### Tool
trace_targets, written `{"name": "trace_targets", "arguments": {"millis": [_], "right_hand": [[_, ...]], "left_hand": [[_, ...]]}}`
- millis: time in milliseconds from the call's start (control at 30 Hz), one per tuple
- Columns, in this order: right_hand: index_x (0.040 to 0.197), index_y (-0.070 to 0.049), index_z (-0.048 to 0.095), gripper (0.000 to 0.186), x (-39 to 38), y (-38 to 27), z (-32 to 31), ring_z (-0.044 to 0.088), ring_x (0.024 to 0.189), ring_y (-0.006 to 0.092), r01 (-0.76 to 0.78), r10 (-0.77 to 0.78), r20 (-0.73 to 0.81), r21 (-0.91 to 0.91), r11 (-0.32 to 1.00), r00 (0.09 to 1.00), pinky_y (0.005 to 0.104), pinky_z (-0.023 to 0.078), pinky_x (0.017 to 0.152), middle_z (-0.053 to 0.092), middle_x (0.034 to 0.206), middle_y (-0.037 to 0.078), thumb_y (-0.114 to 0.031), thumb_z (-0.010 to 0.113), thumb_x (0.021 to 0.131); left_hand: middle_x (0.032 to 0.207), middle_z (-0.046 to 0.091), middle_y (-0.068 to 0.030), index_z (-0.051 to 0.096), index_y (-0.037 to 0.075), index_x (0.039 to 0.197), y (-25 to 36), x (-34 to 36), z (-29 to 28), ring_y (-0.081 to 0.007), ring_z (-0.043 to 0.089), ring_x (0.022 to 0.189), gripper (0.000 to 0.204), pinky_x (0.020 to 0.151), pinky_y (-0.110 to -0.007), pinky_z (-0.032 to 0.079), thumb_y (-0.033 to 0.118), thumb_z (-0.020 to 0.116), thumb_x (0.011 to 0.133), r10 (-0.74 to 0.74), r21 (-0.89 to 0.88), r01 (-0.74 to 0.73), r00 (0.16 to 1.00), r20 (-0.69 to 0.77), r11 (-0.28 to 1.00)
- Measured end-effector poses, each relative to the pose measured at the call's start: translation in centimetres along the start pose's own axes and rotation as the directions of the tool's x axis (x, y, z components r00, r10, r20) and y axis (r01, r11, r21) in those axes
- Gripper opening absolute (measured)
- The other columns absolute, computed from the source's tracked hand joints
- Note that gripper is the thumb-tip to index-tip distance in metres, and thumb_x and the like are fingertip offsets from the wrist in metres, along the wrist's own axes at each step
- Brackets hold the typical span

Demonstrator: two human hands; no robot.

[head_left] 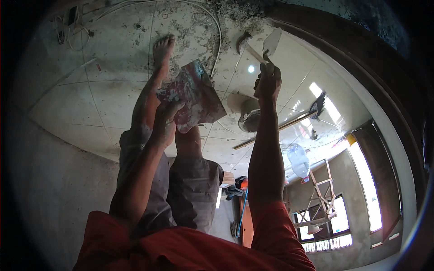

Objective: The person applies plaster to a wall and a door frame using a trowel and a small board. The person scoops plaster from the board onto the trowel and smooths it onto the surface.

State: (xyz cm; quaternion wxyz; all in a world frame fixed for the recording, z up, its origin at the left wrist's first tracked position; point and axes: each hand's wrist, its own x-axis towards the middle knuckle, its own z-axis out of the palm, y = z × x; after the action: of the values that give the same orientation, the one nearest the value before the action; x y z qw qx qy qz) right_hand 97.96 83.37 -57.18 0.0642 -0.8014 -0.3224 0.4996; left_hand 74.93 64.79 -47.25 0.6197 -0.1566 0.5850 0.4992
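Note:
My left hand (168, 118) grips the handle end of a reddish mortar board (205, 101). Grey-white mortar smears cover its face, with a small lump near the far right side. In my right hand (268, 83), fingers wrapped around its handle, is a trowel (272, 41) with a pale, pointed blade directed away from me. Beside that hand, a hammer (244, 40) with a light wooden handle lies on the floor, its handle end partly behind the hand. A mortar-stained bucket (250, 115) stands left of my right forearm, which hides part of it.
A long-handled broom (317, 107) lies on the tiled floor to the right, near a large clear water bottle (298, 159). A wooden trestle (323, 194) stands behind. A pale cable (220, 40) loops across the far floor, near rubble (235, 13). My bare foot (163, 47) rests on the tiles.

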Motion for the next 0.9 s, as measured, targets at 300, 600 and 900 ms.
{"name": "trace_targets", "arguments": {"millis": [300,600,900], "right_hand": [[0.121,-0.003,0.060,0.040,5.3,-1.0,2.5,0.057,0.056,0.0141,-0.086,0.094,-0.073,0.106,0.991,0.993,0.0321,0.047,0.046,0.059,0.079,0.006,-0.031,0.070,0.094],[0.117,-0.005,0.052,0.040,6.7,0.9,4.5,0.066,0.060,0.0191,0.011,-0.013,-0.078,-0.021,1.000,0.997,0.0348,0.052,0.048,0.066,0.100,0.014,-0.032,0.069,0.093],[0.113,-0.006,0.057,0.038,10.4,3.4,5.2,0.065,0.068,0.0267,0.141,-0.183,-0.152,-0.253,0.957,0.971,0.0427,0.054,0.057,0.061,0.100,0.013,-0.035,0.071,0.092]], "left_hand": [[0.141,0.057,-0.0093,0.043,0.004,0.152,3.8,1.5,3.3,-0.0208,0.054,0.131,0.073,0.113,-0.037,0.042,0.012,0.072,0.086,0.041,0.026,-0.044,0.995,0.093,0.999],[0.112,0.068,-0.0039,0.063,0.003,0.123,-0.6,3.1,-0.9,-0.0145,0.066,0.105,0.035,0.095,-0.033,0.051,0.017,0.071,0.092,-0.033,0.109,0.036,0.999,-0.028,0.993],[0.110,0.069,-0.0035,0.064,0.003,0.121,0.1,4.0,-0.4,-0.0146,0.066,0.105,0.033,0.095,-0.034,0.050,0.016,0.071,0.092,-0.037,0.121,0.043,0.998,-0.048,0.992]]}}
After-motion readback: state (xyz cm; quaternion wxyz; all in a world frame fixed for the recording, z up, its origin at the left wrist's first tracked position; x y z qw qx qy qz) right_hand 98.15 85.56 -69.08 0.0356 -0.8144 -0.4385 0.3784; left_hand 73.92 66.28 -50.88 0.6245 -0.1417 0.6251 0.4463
